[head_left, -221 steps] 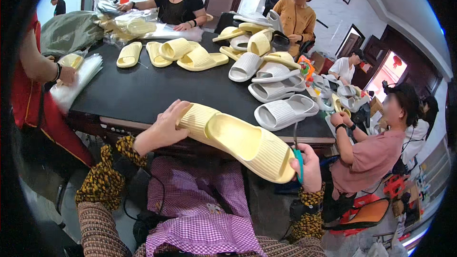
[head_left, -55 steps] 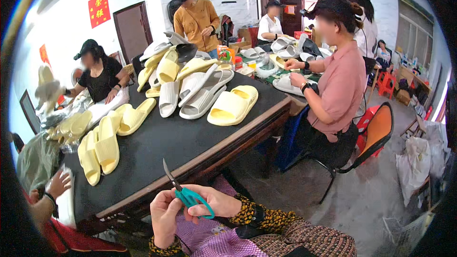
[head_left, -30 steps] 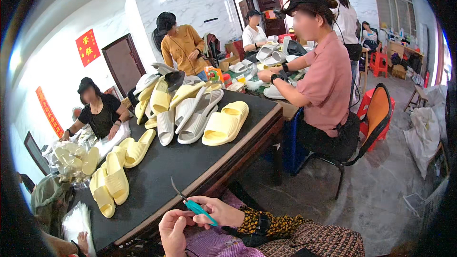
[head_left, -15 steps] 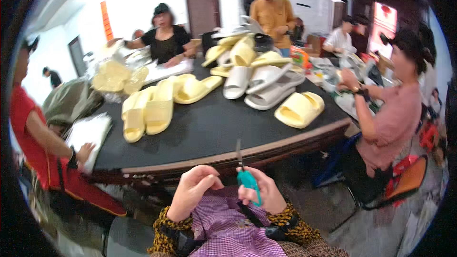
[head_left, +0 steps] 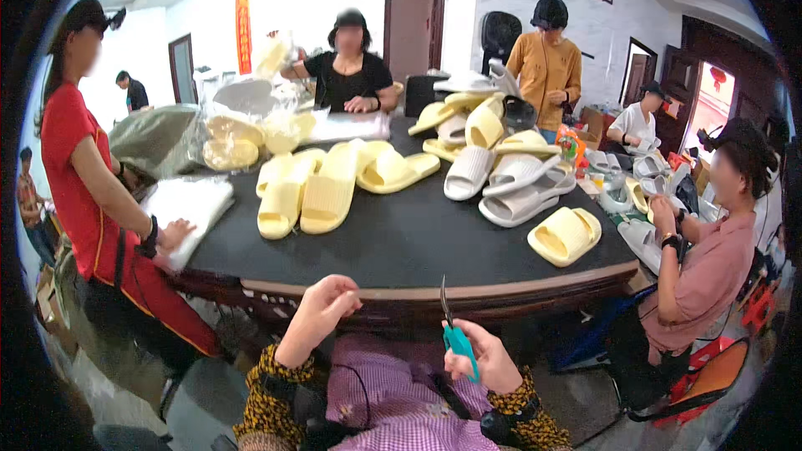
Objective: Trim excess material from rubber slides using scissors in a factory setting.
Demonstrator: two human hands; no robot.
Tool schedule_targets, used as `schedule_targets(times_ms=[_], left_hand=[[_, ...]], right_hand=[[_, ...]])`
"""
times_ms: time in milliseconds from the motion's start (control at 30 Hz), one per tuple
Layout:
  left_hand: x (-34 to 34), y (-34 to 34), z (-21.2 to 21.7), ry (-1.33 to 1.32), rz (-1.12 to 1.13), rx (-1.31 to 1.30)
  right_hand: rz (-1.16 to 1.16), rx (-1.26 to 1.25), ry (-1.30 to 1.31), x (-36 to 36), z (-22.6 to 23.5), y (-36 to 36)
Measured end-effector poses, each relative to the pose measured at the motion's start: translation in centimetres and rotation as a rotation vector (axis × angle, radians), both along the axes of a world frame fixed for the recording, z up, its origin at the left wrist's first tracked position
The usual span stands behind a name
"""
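In my right hand (head_left: 491, 359) is a pair of small scissors (head_left: 458, 341) with teal handles. My fingers are wrapped round the handles, and the dark, slim blades point up toward the table edge. My left hand (head_left: 319, 317) is raised to the left of the scissors, its fingers curled in and the thumb close to them; anything held there is too small to make out. Beyond both hands, a loose yellow slipper (head_left: 565, 236) lies near the front right of the black table (head_left: 401, 242). Several yellow slippers (head_left: 327, 192) lie together further left.
A heap of yellow and grey slippers (head_left: 501, 150) rises at the table's middle right. Bagged slippers (head_left: 230, 150) and a stack of clear plastic bags (head_left: 188, 200) lie on the left. Co-workers stand or sit around the table; an orange-backed chair (head_left: 702, 380) is at the right.
The view has swung left and tilted up, so the table sits further right. My hands have moved a little apart; the scissors stay in my right hand.
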State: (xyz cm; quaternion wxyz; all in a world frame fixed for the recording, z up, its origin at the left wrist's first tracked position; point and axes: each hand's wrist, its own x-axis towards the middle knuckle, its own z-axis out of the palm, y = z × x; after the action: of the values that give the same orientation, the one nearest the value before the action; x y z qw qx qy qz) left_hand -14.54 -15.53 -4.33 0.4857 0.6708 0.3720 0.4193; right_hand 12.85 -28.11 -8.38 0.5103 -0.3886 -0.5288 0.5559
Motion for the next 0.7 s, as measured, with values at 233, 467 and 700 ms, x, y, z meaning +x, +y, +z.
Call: schedule_targets(times_ms=[233, 467, 700], left_hand=[[-1.1, -3.3, 3.6, -0.402, 0.027, 0.123], [-0.8, -7.4, 7.8, -0.735, -0.355, 0.48], [0.0, -12.3, 13.1, -0.864, -0.377, 0.762]], right_hand=[[0.016, 0.004, -0.012, -0.6, 0.5, 0.4], [0.009, 0.0, 0.024, -0.7, 0.5, 0.1], [-0.223, 0.069, 0.165, 0.0, 4.4, 0.4]])
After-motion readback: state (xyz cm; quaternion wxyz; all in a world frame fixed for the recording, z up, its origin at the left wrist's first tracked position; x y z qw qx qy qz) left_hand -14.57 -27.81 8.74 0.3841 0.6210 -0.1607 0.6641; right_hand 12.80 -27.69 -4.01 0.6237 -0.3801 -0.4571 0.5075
